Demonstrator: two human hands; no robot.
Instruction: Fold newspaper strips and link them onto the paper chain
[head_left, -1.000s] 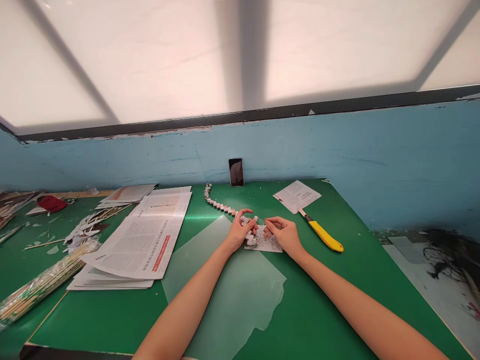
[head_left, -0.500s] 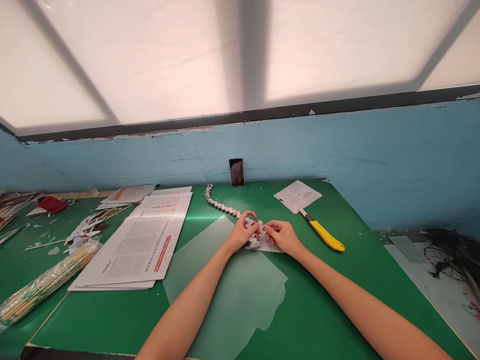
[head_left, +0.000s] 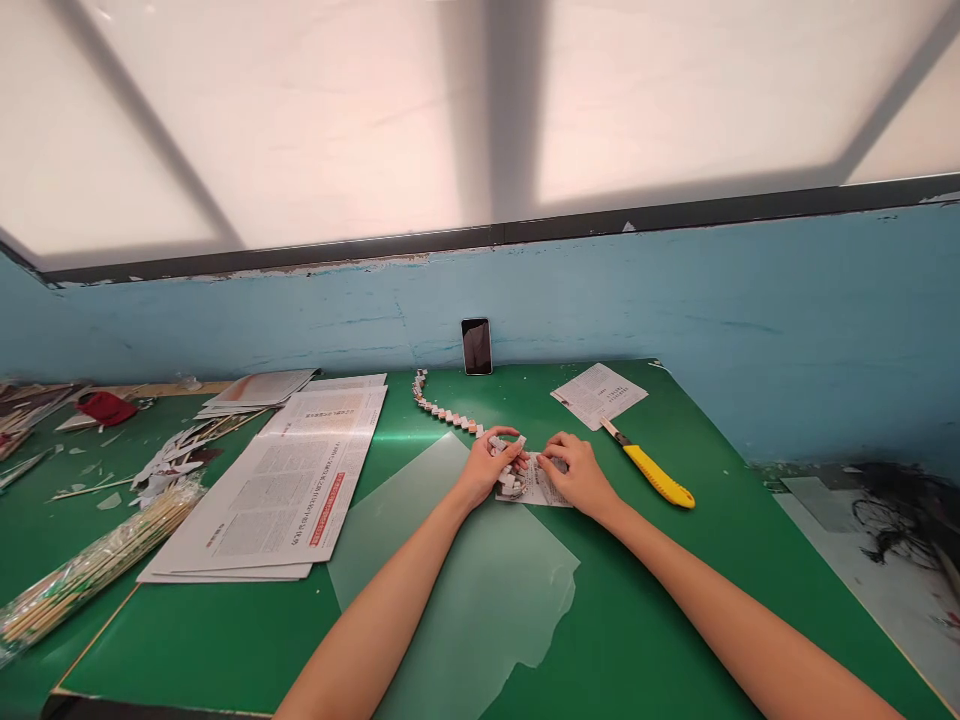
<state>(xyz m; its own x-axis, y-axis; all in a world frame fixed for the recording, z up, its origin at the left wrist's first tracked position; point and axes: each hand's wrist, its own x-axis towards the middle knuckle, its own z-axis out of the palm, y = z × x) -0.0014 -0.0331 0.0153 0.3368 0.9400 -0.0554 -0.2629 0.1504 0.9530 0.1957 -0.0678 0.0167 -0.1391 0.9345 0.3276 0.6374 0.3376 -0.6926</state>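
Observation:
A folded-paper chain point(head_left: 448, 415) runs in a zigzag across the green table, and its near end is in my left hand point(head_left: 484, 468), pinched between thumb and fingers. My right hand point(head_left: 576, 474) is just to the right, thumb and fingertips together over a small printed paper piece point(head_left: 536, 487) lying on the table. Whether the fingertips grip anything is too small to tell. Below my hands lies a translucent sheet point(head_left: 469, 570).
A yellow cutter point(head_left: 656, 474) touches a stack of paper squares point(head_left: 600, 394) on the right. A phone point(head_left: 476, 346) leans against the blue wall. Folded newspapers point(head_left: 277, 490), wrapped bamboo sticks point(head_left: 97, 565) and paper scraps point(head_left: 166, 465) lie left. A red item point(head_left: 106, 406) sits at far left.
My right hand has drawn slightly right, away from the chain, widening the gap between my hands. More of the small printed paper shows. My left hand still holds the chain.

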